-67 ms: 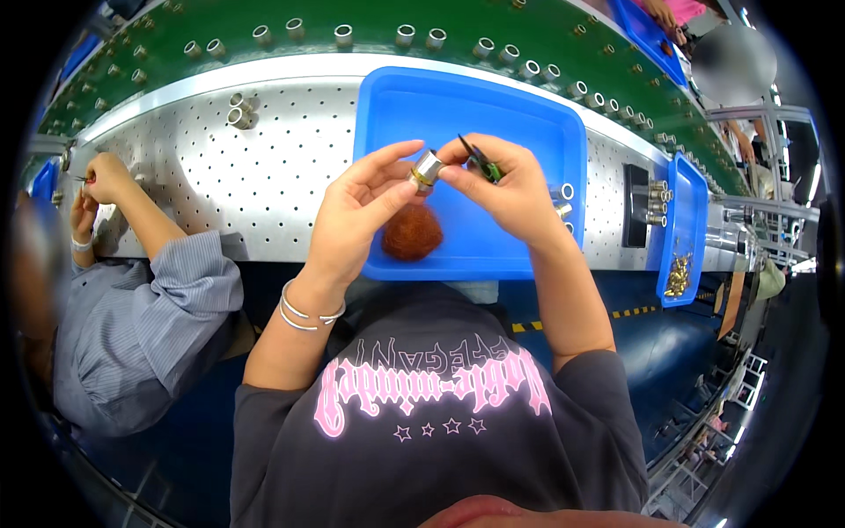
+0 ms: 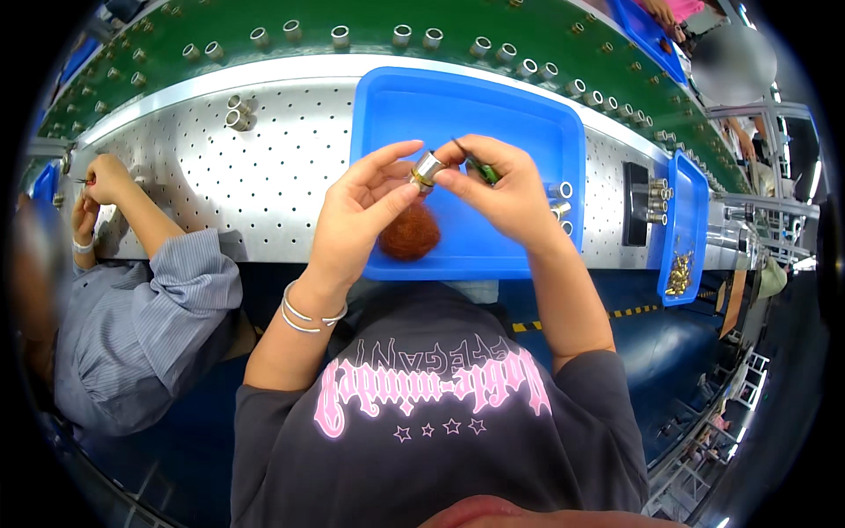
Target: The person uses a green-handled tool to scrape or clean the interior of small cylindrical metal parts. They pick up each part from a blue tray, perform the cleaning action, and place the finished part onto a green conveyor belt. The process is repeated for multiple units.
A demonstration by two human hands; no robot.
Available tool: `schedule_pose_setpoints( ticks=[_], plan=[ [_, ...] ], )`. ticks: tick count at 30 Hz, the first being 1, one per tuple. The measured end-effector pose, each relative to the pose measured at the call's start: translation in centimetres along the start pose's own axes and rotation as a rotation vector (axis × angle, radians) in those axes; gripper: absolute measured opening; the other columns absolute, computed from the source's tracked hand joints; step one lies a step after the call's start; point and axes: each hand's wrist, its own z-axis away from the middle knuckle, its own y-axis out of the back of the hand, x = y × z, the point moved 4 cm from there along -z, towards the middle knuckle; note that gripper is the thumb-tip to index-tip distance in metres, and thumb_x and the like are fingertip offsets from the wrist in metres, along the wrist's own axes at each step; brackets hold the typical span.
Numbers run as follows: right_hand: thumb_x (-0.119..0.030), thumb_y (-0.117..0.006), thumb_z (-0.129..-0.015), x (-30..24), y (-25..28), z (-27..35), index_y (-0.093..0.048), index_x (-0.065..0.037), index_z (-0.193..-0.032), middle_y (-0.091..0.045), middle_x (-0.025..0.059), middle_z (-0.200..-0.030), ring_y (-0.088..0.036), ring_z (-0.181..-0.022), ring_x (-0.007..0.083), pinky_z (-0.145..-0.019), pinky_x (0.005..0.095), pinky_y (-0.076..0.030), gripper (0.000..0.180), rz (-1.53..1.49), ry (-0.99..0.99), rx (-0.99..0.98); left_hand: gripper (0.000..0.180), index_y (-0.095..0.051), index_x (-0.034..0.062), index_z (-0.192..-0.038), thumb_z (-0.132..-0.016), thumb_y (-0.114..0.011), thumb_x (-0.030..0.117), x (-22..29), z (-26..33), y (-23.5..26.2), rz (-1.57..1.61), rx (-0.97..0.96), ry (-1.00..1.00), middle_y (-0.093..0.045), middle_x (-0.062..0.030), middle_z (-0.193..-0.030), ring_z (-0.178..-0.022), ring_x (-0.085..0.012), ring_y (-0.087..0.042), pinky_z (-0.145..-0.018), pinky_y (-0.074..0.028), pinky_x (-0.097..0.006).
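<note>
In my left hand (image 2: 352, 211) is a short silver metal pipe fitting (image 2: 426, 168) with a brass-coloured ring at its lower end, pinched between thumb and fingers. My right hand (image 2: 515, 194) touches the fitting's upper right side with thumb and index finger. Tucked in that same hand is a small green-handled tool, apparently snips (image 2: 487, 173), its dark pointed tip showing past the fingers. Just below my left fingers sits a reddish-brown ball of fine fibre (image 2: 412, 236). Both hands are over a blue tray (image 2: 466, 91), where several metal fittings (image 2: 564, 190) lie at the right side, partly hidden.
Beyond the perforated metal bench (image 2: 299, 158) runs a green conveyor belt (image 2: 370, 19) with a row of metal fittings. Two fittings (image 2: 236, 118) stand at the left. Right are a black block (image 2: 634, 204) and another blue tray (image 2: 687, 180) with brass parts. A co-worker (image 2: 145, 308) sits at left.
The fittings on the belt have shifted slightly left. The tool in my right hand has turned a little, and its dark tip sits slightly farther left.
</note>
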Motion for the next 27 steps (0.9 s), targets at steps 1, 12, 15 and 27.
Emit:
schedule_pose_setpoints(
  ticks=[1, 12, 15, 27],
  plan=[
    [-0.013, -0.069, -0.078, -0.4, 0.1, 0.3, -0.064, -0.001, -0.090, -0.063, 0.0034, -0.080, -0.056, -0.070, 0.0115, -0.062, 0.0251, -0.045, 0.018, 0.085, 0.069, 0.042, 0.038, -0.048, -0.0038, -0.125, -0.088, -0.056, 0.003, -0.1, 0.0, -0.5, -0.029, 0.015, -0.030, -0.057, -0.0127, -0.112, -0.102, -0.0180, -0.058, -0.088, -0.047, -0.028],
    [-0.007, -0.063, -0.081, 0.5, 1.1, 2.0, -0.064, 0.000, -0.090, -0.064, 0.0069, -0.079, -0.059, -0.068, 0.0131, -0.059, 0.0254, -0.046, 0.011, -0.049, 0.124, 0.324, 0.043, -0.049, 0.0011, -0.126, -0.084, -0.059, -0.001, -0.4, 0.0, -2.9, 0.101, 0.070, 0.069, -0.054, -0.0110, -0.113, -0.100, -0.0194, -0.059, -0.090, -0.046, -0.030],
    [-0.007, -0.063, -0.084, 0.7, 1.5, 2.5, -0.064, 0.000, -0.089, -0.063, 0.0025, -0.078, -0.055, -0.068, 0.0072, -0.059, 0.0218, -0.044, 0.009, -0.155, 0.049, 0.317, 0.043, -0.047, 0.0018, -0.126, -0.085, -0.060, 0.003, -0.4, -0.1, -3.5, 0.175, 0.098, 0.114, -0.054, -0.0116, -0.113, -0.097, -0.0201, -0.059, -0.089, -0.046, -0.031],
    [-0.011, -0.060, -0.088, 1.7, 2.4, 3.4, -0.062, 0.001, -0.091, -0.062, 0.0047, -0.079, -0.056, -0.070, 0.0082, -0.063, 0.0207, -0.045, 0.012, -0.757, -0.052, 0.140, 0.041, -0.045, 0.0027, -0.125, -0.087, -0.060, 0.008, -1.2, -0.6, -4.4, 0.371, 0.068, 0.196, -0.059, -0.0107, -0.105, -0.096, -0.0187, -0.060, -0.086, -0.049, -0.029]
  ],
)
